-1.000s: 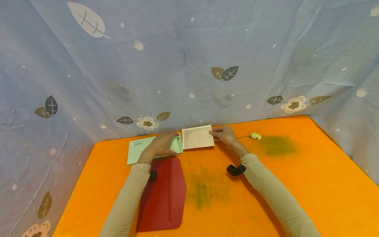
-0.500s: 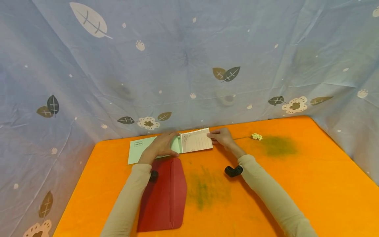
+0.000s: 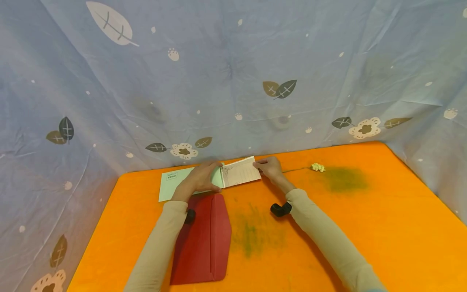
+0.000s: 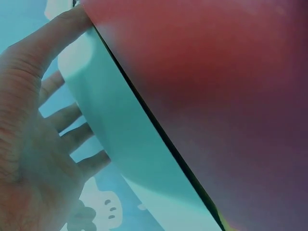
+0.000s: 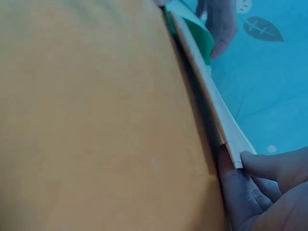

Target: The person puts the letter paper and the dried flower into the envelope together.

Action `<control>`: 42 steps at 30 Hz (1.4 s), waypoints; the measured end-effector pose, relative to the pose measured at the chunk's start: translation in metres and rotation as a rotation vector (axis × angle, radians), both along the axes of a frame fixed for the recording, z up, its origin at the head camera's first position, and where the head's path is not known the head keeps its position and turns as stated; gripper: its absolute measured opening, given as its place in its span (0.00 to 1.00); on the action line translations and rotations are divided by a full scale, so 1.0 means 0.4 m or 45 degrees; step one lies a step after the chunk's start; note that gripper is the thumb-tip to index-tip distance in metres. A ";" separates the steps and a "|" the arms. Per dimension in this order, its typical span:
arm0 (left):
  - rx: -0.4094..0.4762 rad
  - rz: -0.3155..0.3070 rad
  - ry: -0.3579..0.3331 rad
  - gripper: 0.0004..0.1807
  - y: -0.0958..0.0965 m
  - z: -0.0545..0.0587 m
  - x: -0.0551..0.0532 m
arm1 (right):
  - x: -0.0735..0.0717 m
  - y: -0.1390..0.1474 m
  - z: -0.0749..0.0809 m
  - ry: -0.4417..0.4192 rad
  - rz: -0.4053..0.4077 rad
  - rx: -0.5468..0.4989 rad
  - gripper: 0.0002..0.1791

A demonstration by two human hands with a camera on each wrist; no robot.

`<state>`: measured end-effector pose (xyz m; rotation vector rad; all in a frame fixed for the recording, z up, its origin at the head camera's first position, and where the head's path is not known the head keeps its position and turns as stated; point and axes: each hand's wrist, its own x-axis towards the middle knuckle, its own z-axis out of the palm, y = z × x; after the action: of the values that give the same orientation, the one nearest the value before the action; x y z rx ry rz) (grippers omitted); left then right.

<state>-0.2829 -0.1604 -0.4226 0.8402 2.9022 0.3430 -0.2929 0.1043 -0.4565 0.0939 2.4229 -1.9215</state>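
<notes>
A pale green envelope lies at the back of the table. My left hand grips it across its width by the right end, thumb along the near edge and fingers at the far edge. The right hand pinches the right end of a lined letter paper with a printed corner design. In the right wrist view, the paper looks like a folded stack, its far end at the bulging mouth of the green envelope. A large red envelope lies just below the left hand.
A small yellow flower on a thin stem lies right of my right hand. The orange table cover has green smudges. A patterned blue curtain stands close behind the table and along both sides.
My right hand has moved left with the letter paper, bringing its left end to the green envelope's mouth and tilting it slightly. The left hand keeps its grip on the envelope.
</notes>
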 end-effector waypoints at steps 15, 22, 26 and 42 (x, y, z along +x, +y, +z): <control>-0.001 0.002 -0.009 0.47 0.001 0.004 -0.002 | 0.003 -0.020 0.012 -0.110 0.044 -0.094 0.19; -0.013 -0.005 -0.005 0.47 -0.002 0.004 -0.007 | 0.032 0.010 0.049 -0.268 0.220 -0.244 0.27; -0.011 -0.008 -0.010 0.47 -0.003 0.004 -0.007 | 0.058 0.016 0.066 -0.275 0.351 -0.300 0.31; -0.011 0.011 -0.032 0.46 -0.002 0.008 -0.001 | 0.072 0.029 0.067 -0.140 0.535 -0.267 0.37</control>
<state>-0.2834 -0.1611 -0.4195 0.8166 2.8827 0.3389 -0.2640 0.1159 -0.4299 -0.2855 1.9607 -1.8965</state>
